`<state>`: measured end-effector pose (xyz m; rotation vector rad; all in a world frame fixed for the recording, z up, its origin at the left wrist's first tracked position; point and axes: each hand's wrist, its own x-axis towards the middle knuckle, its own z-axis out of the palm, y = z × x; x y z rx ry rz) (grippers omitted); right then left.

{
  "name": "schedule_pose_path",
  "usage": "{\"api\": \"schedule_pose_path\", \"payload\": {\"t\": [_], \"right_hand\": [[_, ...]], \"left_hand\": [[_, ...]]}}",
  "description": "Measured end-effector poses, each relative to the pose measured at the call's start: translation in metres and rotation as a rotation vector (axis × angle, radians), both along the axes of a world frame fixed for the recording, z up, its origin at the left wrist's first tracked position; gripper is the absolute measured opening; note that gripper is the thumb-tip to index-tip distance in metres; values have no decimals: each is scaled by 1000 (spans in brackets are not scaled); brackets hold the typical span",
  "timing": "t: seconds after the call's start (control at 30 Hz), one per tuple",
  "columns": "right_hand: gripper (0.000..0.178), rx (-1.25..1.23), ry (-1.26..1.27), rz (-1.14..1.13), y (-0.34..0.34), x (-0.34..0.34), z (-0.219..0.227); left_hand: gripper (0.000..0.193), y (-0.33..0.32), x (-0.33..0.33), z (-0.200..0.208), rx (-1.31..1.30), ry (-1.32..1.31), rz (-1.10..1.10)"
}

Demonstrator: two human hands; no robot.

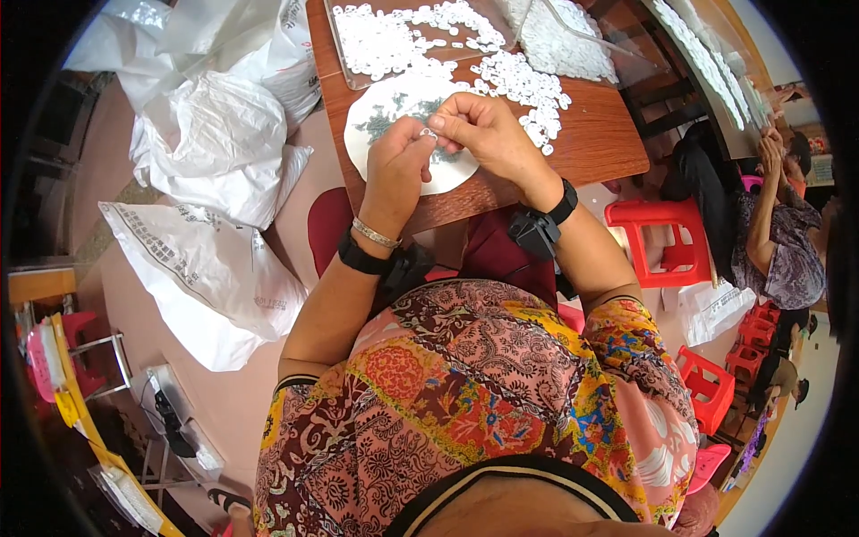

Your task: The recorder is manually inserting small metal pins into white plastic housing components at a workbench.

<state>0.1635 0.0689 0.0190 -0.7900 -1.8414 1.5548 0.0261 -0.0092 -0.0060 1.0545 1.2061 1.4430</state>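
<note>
My left hand (396,174) and my right hand (494,141) meet above a round white plate or sheet (360,158). Between their pinched fingertips is a small white plastic piece (429,134), mostly covered by the fingers. Small dark grey-green parts (383,115), too tiny to name, lie scattered on the white round beneath. To the right of it, many small white oval pieces with holes (519,82) are spread over the brown wooden table (595,143). More of them fill a clear shallow tray (351,82) at the back.
A clear bag or bin of white pieces (568,45) stands at the back right. Large white sacks (210,143) sit on the floor at left. At right are a red plastic stool (658,210) and a person in a patterned top (778,251) working at another table.
</note>
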Motion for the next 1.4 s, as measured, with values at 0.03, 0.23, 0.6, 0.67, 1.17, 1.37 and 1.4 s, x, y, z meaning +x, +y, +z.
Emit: {"api": "schedule_pose_path", "payload": {"t": [0.03,0.23,0.6,0.67,1.17,1.37,1.4], "right_hand": [[22,-1,0,-1,0,0,-1],[21,19,-80,25,-3,2,1],[20,-2,5,31,-2,4,-3],[17,40,-9,37,2,5,6],[15,754,-962,-152,119,63,-19],[14,679,-936,-135,119,59,-15],[13,610,-750,-94,116,60,-12]], "left_hand": [[19,0,0,1,-1,0,-1],[20,-1,1,-2,-3,57,23],[11,-3,5,0,-55,-80,-16],[12,-2,4,-2,-49,-138,8],[11,0,-16,8,-29,-237,50],[10,-2,-16,14,-29,-231,42],[10,-2,-15,15,-29,-232,45]]}}
